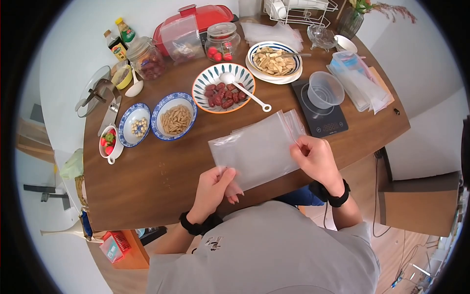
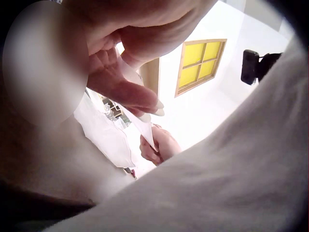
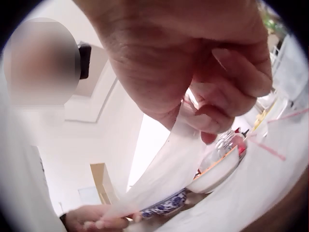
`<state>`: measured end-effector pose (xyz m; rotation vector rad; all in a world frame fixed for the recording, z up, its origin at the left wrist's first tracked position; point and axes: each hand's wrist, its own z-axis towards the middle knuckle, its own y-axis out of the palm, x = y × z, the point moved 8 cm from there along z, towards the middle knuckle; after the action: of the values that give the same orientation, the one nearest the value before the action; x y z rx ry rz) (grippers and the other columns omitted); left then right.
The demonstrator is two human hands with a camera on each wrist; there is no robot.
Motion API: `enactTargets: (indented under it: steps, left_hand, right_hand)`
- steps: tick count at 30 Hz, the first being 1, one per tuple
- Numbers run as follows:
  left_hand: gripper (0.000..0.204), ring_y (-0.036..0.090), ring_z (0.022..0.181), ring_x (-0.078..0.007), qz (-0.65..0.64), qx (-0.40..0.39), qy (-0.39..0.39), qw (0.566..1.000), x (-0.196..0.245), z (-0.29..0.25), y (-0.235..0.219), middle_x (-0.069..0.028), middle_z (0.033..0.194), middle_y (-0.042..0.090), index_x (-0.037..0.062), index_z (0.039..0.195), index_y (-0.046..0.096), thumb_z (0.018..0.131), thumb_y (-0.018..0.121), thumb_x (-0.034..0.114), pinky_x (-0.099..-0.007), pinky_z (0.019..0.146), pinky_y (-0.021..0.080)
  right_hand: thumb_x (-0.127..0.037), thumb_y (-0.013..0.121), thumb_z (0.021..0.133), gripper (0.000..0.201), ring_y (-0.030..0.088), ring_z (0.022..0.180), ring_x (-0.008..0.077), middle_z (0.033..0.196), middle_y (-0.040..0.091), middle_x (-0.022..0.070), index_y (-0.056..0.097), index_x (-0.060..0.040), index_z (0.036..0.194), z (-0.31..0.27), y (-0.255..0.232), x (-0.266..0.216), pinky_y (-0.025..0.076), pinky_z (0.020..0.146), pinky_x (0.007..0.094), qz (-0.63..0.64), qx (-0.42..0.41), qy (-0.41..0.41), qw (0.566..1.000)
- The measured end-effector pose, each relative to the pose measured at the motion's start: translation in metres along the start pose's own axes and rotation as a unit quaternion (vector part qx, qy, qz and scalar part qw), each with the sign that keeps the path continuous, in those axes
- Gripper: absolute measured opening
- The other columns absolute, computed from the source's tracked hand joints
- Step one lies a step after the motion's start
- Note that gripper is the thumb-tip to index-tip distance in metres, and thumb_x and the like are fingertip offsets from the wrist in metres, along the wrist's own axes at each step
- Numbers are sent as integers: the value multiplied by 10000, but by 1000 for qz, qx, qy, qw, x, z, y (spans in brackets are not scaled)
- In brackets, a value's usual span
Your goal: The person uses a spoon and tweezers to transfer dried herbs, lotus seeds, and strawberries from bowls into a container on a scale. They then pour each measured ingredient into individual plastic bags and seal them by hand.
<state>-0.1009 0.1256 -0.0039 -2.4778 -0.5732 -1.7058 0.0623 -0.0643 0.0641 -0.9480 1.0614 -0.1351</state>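
Clear zip bags (image 1: 257,152) are held over the front of the wooden table, their zip edge toward the right. My left hand (image 1: 214,190) pinches the lower left corner between thumb and fingers. At the zip end, my right hand (image 1: 316,159) grips the bag's edge with curled fingers. In the right wrist view the bag (image 3: 166,162) stretches from the right fingers down toward the left hand (image 3: 94,218). The left wrist view shows the left fingers around the bag's edge and the right hand (image 2: 159,144) beyond.
Behind the bags stand a bowl of red dates (image 1: 199,93) with a white spoon, a bowl of sliced pieces (image 1: 252,49), and blue-patterned bowls (image 1: 155,122). A black scale (image 1: 335,126) bears a clear plastic tub (image 1: 325,89). Jars (image 1: 223,30) and a red appliance (image 1: 208,13) line the back.
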Motion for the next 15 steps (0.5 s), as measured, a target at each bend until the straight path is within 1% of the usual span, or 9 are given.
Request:
enactTargets:
  steps: [3,5,7,8,9,11,12,14,15]
  left_hand:
    - [300,589,498,-126,5,-26,-13,1000,-4,9,2,-138,678,668,-46,956,591,999,502,237,-237,451,475]
    - [301,611,538,-129,8,-45,-24,999,-5,15,7,-149,726,684,-45,974,585,999,505,244,-239,481,498]
    - [306,619,548,-132,3,-47,-27,999,-5,20,12,-153,743,688,-45,984,584,1001,501,250,-243,491,508]
    - [312,627,558,-135,0,-51,-30,998,-4,22,15,-157,761,693,-44,993,583,1003,497,255,-247,500,517]
    - [312,627,558,-135,-1,-49,-30,998,-3,25,17,-157,761,693,-44,993,583,1003,497,255,-247,500,517]
    - [321,651,588,-150,19,-94,-30,995,-2,30,26,-157,788,697,-46,1026,581,1006,493,263,-258,528,544]
    - [321,651,588,-150,19,-95,-31,995,1,31,26,-157,788,697,-46,1026,581,1006,493,263,-258,528,544]
    - [334,668,614,-163,42,-110,-67,991,2,30,28,-155,808,699,-49,1049,579,1007,493,271,-262,556,561]
    - [334,668,614,-163,40,-110,-66,991,2,31,27,-155,808,699,-49,1049,579,1007,493,271,-262,556,561]
  right_hand:
    - [-116,713,789,144,521,478,236,558,549,73,598,-29,786,0,-18,1,426,484,334,-49,83,4,995]
    - [-98,726,774,133,573,569,247,628,578,81,613,-33,802,-3,-28,-7,456,526,333,-16,103,11,995]
    - [-72,725,759,137,616,718,279,773,631,109,635,-27,853,-12,-32,-48,500,631,348,38,93,-137,985]
    - [-64,727,750,178,630,839,305,910,646,133,651,-14,902,-15,-26,-69,519,718,373,4,48,-217,975]
    - [-80,728,755,292,605,1029,333,1117,615,158,640,-23,1027,-19,-11,-74,501,845,404,5,-35,-200,979]
    - [-150,725,784,424,479,1243,361,1320,510,171,602,-56,1179,-21,12,-81,414,997,456,-48,-88,-232,967]
    - [-150,725,784,424,479,1243,361,1320,510,171,602,-56,1179,-19,18,-75,414,997,456,-48,-88,-232,968]
    - [-245,696,825,519,310,1380,371,1448,393,168,544,-90,1296,-14,38,-58,275,1102,520,-187,-103,-245,946]
    - [-245,696,825,519,310,1380,371,1448,393,168,544,-90,1296,-13,40,-51,275,1102,520,-188,-103,-246,945]
